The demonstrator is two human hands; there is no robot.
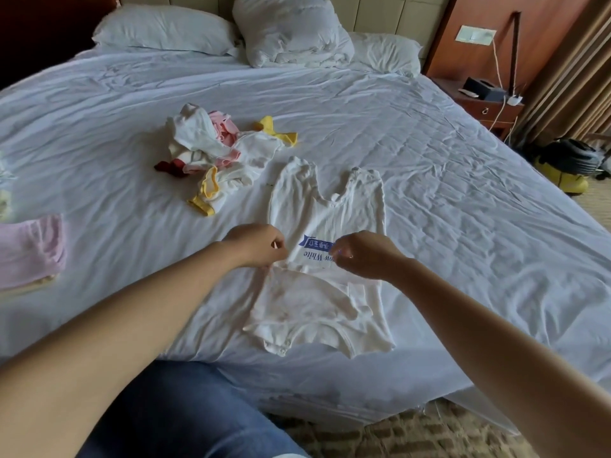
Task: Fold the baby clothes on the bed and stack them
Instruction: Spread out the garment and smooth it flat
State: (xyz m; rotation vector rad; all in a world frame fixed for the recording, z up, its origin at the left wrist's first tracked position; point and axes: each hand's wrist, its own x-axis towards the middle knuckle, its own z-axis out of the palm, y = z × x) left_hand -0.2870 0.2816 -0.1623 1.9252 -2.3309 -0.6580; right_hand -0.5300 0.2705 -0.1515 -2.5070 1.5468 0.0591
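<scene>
White sheets cover the bed point(429, 153), where a bodysuit point(325, 209) lies flat near the front edge. The left hand point(256, 244) and right hand point(367, 256) each pinch its middle with curled fingers. It looks like light, limp cotton, best held by the side seams.

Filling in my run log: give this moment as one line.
step: folding | left hand: pinches white bodysuit | right hand: pinches white bodysuit | unfolded pile: beyond it
</scene>
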